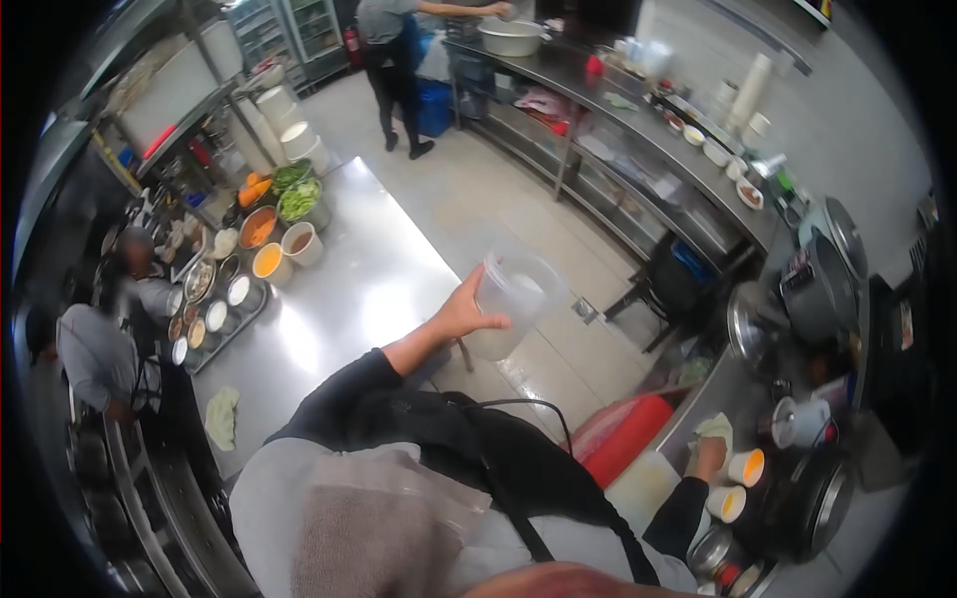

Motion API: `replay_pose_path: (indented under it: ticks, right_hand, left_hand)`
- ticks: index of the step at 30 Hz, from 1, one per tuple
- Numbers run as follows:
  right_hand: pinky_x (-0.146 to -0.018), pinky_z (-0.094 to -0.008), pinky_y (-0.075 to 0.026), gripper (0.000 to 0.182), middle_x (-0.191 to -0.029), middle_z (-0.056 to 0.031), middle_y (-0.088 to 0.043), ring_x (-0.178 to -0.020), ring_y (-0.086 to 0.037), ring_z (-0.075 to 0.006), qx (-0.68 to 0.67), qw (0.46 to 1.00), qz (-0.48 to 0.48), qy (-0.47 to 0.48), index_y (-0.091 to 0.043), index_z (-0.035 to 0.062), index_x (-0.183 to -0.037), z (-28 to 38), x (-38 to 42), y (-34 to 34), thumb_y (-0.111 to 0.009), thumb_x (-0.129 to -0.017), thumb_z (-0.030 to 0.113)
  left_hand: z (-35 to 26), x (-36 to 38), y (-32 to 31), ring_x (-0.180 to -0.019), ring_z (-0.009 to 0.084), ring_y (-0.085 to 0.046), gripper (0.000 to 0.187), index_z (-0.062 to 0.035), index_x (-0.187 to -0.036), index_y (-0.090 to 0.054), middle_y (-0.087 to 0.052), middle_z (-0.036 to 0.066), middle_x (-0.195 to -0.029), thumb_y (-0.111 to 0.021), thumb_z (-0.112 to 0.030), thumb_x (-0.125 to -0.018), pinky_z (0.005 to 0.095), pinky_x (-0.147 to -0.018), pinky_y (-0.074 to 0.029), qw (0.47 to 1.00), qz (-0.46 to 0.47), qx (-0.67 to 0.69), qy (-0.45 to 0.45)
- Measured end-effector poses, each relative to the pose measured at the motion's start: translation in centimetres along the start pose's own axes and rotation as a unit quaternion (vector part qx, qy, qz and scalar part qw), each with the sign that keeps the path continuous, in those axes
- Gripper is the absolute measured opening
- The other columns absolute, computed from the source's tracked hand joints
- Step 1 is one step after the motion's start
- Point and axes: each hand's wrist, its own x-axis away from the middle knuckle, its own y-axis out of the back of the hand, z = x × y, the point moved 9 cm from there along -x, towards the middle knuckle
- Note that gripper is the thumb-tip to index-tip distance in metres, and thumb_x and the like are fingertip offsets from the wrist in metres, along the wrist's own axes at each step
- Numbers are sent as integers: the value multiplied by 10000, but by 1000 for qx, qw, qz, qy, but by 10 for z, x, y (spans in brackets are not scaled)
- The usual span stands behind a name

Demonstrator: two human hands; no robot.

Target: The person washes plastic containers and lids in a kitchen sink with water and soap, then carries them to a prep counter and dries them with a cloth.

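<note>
My left hand (467, 309) grips a clear plastic tub (523, 289), thumb on the near side and fingers round the far side. The tub is held up over the floor, off the edge of the steel table, and looks see-through. My right hand (710, 456) is down on the right-hand counter, closed on a pale green cloth (715, 429). Close beside that hand stand two white cups with orange-yellow contents, one cup (746, 466) farther off and the other cup (728, 503) nearer me. A whitish board (643, 488) lies left of my right hand.
Tubs of vegetables and sauces (269, 261) and a tray of containers (224, 319) line the left of the steel table (369, 259). Another cloth (221, 419) lies there. One person (100, 344) stands at left, another (389, 60) at the back counter. A black cooker (812, 503) sits at right.
</note>
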Motion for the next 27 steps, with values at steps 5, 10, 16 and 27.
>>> replay_pose_path:
  ticks: [5, 10, 16, 27]
  right_hand:
    - [-789, -420, -496, 363, -907, -198, -694, -810, -642, -327, -293, 919, 77, 253, -668, -51, -1017, 201, 39, 35, -543, -785, 199]
    - [-1056, -417, -351, 535, -1369, -196, -491, -1292, -439, -292, -482, 767, -66, 418, -476, -28, -1342, 435, 210, 56, -593, -912, 267]
    - [-880, -333, -496, 466, -1179, -111, -624, -1027, -625, -199, -718, 626, 169, 254, -547, -30, -1263, 495, 147, 47, -529, -984, 343]
    - [-677, -294, -541, 357, -1011, -92, -685, -814, -686, -192, -624, 656, 247, 345, -563, 16, -1238, 485, 176, 122, -484, -1010, 279]
  left_hand:
    - [80, -40, -1, -1264, 275, -475, 940, -22, -1471, -269, -494, 172, -1354, -781, -405, -783, 362, -1074, -356, 975, -101, 173, 98]
    - [49, -107, -66, -1241, 241, -481, 876, -59, -1474, -288, -494, 140, -1338, -741, -410, -812, 359, -1026, -406, 982, -68, 174, 25]
    - [-3, -119, -61, -1221, 202, -481, 861, -46, -1472, -297, -494, 124, -1344, -738, -382, -812, 349, -1033, -399, 916, 89, 390, -13]
    - [-58, -118, 10, -1218, 309, -534, 1057, 1, -1392, -400, -541, 202, -1312, -910, -375, -546, 388, -1017, -421, 965, 94, -191, -150]
